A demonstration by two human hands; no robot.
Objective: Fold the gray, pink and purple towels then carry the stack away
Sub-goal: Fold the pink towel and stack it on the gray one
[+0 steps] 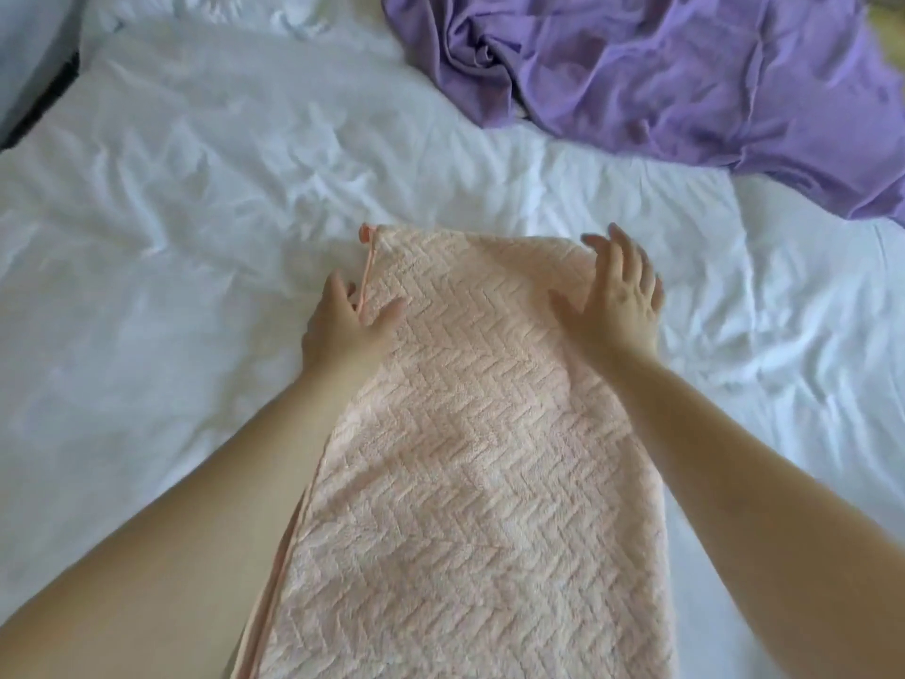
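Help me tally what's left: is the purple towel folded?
No. The purple towel lies crumpled, spread loosely on the white bedsheet.

a white bedsheet [196, 227] covers nearly the whole scene, running from the near edge to the far edge and out to both sides. it is rumpled all over, with soft creases fanning across the middle and deeper wrinkles on the right side. at the far edge, left of centre, the white fabric [274, 12] bunches into tighter folds. in the far left corner a pale grey-blue surface [29, 36] rises beside the bed, and a dark gap [46, 98] runs diagonally between it and the sheet. in the far right corner a small yellowish patch [889, 12] shows, too blurred to identify.
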